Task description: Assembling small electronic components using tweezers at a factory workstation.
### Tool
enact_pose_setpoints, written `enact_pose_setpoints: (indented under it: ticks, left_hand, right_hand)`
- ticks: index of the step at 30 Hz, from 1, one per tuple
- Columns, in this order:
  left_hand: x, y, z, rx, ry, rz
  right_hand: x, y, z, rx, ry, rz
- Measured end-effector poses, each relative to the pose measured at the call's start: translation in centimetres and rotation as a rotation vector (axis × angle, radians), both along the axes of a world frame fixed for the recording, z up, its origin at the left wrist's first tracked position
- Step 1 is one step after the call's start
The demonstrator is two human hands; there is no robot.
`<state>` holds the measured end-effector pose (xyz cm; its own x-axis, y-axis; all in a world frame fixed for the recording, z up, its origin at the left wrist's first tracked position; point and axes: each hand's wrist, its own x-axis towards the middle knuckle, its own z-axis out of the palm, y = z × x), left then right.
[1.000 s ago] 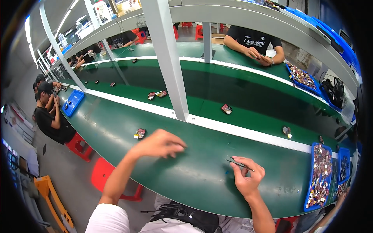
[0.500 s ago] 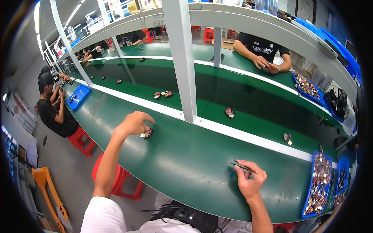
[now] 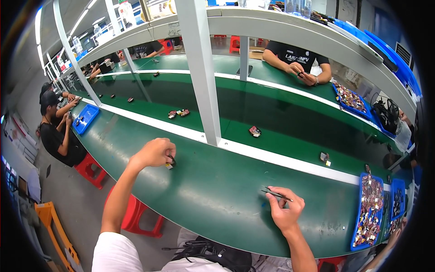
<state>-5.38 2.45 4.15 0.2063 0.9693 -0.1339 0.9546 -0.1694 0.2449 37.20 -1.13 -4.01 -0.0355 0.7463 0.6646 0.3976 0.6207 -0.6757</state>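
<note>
My left hand (image 3: 156,153) is at the left over the green worktop, its fingers curled down and closed on a small dark electronic part (image 3: 170,165). A pale yellow and white corner of that part shows below my fingertips; the rest is hidden by the hand. My right hand (image 3: 286,209), resting above the worktop (image 3: 217,195) at the right, pinches a pair of thin dark tweezers (image 3: 278,194). Their tips point to the left, away from any part.
Loose parts (image 3: 254,131) lie on the green conveyor belt beyond a white rail (image 3: 290,164). A blue tray (image 3: 353,245) heaped with parts stands at the right. A white post (image 3: 197,72) rises ahead. Co-workers sit across the belt and at the left, near another blue tray (image 3: 74,131).
My left hand has come down and closed its fingers on the small part it was hovering over. My right hand keeps the tweezers in the same grip. The whole view has shifted slightly.
</note>
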Motion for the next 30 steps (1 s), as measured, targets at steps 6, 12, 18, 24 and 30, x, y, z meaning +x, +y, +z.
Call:
enact_pose_setpoints:
  ticks: [6,12,18,24,30]
  left_hand:
    - [7.4,0.2,0.7,0.135,-0.371,-0.127]
    - [17.6,1.2,-3.7,-0.119,-0.909,0.063]
    - [22.6,0.4,-7.5,-0.279,-1.166,0.205]
    - [23.7,-0.9,-8.9,-0.218,-1.292,0.193]
    - [23.8,-1.5,-8.7,-0.138,-1.259,0.189]
  right_hand:
    - [0.2,-0.2,-0.1,-0.043,0.011,-0.004]
    - [0.3,-0.1,0.4,-0.28,0.216,0.035]
    - [0.8,0.4,0.1,-0.443,0.498,0.134]
    - [0.7,-0.2,-0.2,-0.47,0.416,0.096]
    - [0.7,-0.1,-0.7,-0.525,0.421,0.082]
